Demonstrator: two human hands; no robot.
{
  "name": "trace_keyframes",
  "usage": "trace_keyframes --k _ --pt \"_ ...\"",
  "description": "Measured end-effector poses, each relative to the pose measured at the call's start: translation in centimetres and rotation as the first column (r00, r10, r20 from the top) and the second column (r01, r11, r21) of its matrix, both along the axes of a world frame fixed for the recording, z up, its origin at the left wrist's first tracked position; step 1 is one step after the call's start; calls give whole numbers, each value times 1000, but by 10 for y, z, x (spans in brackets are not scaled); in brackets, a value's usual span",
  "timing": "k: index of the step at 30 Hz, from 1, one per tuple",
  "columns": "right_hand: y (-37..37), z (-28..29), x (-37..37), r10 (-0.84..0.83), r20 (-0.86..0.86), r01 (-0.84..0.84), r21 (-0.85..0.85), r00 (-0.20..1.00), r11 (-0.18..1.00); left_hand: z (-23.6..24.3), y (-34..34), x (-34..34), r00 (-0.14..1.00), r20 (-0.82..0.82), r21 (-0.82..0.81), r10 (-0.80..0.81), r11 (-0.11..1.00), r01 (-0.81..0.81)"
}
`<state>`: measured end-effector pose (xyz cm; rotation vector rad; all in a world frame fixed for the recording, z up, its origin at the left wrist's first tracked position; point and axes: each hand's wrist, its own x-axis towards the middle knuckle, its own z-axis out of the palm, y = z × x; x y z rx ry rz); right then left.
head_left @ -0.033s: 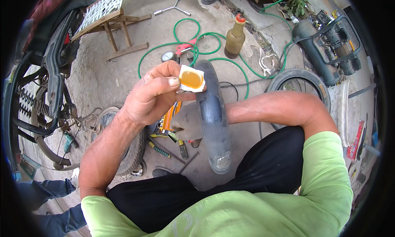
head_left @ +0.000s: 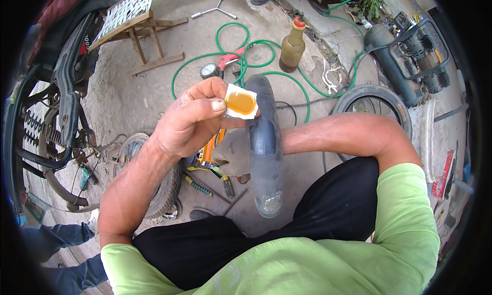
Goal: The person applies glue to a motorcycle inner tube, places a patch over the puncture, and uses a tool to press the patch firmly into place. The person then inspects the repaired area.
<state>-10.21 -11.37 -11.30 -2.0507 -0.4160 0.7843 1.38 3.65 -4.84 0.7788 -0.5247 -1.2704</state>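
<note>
My left hand (head_left: 197,110) pinches an orange patch on a white backing (head_left: 240,101) between thumb and forefinger, over the upper part of a dark rubber inner tube (head_left: 265,151). The tube stands lengthwise before me, with a smooth dark area midway and a silvery square near its lower end. My right hand (head_left: 231,154), darkened and partly hidden, is closed behind the tube; what it grips I cannot make out. Just beside it are an orange packet (head_left: 210,146) and a yellow-and-black handled tool (head_left: 198,186).
A brown bottle (head_left: 292,49), green hose (head_left: 307,98), pressure gauge (head_left: 209,70), wrench (head_left: 218,11) and wooden stand (head_left: 148,39) lie ahead. A motorcycle frame (head_left: 56,121) is left, a tire (head_left: 359,92) and compressor (head_left: 394,64) right. Another person's legs (head_left: 64,236) are at lower left.
My left hand and the patch have shifted very slightly right and down. The lower end of the tube sits a little lower.
</note>
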Motion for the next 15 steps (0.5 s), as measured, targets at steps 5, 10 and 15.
trace_keyframes --k 5,10,15 --pt "-14 -6 -2 -29 -16 29 3 999 1000 2 -4 -11 999 -13 19 -31 999 31" --pt "-25 -10 -3 -54 -22 54 -4 998 999 -4 -6 -10 998 -55 14 3 1000 -3" --pt "-35 -15 -5 -75 -21 75 -24 997 997 -12 8 -14 997 -69 12 33 999 -32"
